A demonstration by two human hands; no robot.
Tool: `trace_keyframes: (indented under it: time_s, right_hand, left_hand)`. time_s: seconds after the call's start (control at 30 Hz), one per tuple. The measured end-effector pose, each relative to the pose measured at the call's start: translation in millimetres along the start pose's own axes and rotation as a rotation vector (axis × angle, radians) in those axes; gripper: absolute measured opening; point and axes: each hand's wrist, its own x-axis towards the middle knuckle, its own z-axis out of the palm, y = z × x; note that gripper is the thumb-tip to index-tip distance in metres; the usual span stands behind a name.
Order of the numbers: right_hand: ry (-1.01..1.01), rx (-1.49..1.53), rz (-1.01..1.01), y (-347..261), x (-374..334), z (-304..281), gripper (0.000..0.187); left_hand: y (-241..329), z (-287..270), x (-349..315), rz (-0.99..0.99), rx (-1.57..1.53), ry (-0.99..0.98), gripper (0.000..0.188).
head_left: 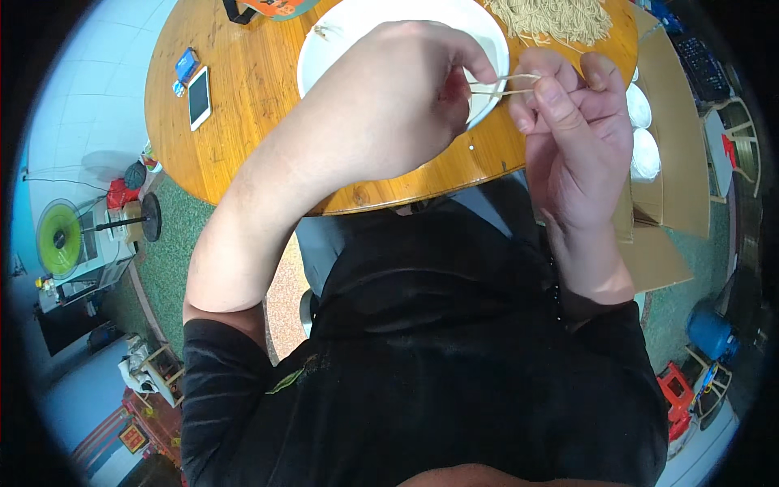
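Cream yarn point(499, 93) pulled out straight right now, two strands side by side, bridging the short gap between left hand point(410, 93) and right hand point(580, 122)! Left, back turned up, fingers bent down and closed round the strands, though with fingertips tucked out of sight. Over on the right, palm turned up, thumb and forefinger pinched together on the yarn, remaining fingers loosely curled. Directly beneath the left hand and forearm, a big white bowl point(319, 73), partly covered. Just beyond the right hand, a loose heap of matching cream yarn point(560, 20) on the wooden table point(251, 97). Well out to the left of both hands, a white phone point(199, 99), dark screen up, with a small blue packet point(187, 63) just past it. Nearer the body, below the gap between the hands, one tiny white speck point(471, 148) on the wood. And right beside the right hand, round white bundles point(645, 154) against open cardboard point(682, 138).
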Motion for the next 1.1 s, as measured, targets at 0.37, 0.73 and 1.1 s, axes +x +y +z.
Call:
trace_keyframes:
  time_s: [0.37, 0.73, 1.1]
  right_hand:
    - [0.144, -0.214, -0.026, 2.7, 6.2, -4.1, 0.035]
    - [0.197, -0.275, -0.096, 35.7, -22.5, -29.2, 0.069]
    - [0.156, 0.188, 0.386, 33.5, -27.1, -19.6, 0.111]
  left_hand:
    - [1.5, -12.7, -28.7, 0.248, -0.076, -0.001, 0.018]
    - [-12.9, -14.7, -57.1, 0.193, -0.124, 0.429, 0.029]
    - [-32.7, 7.1, -67.7, 0.406, -0.345, 0.684, 0.035]
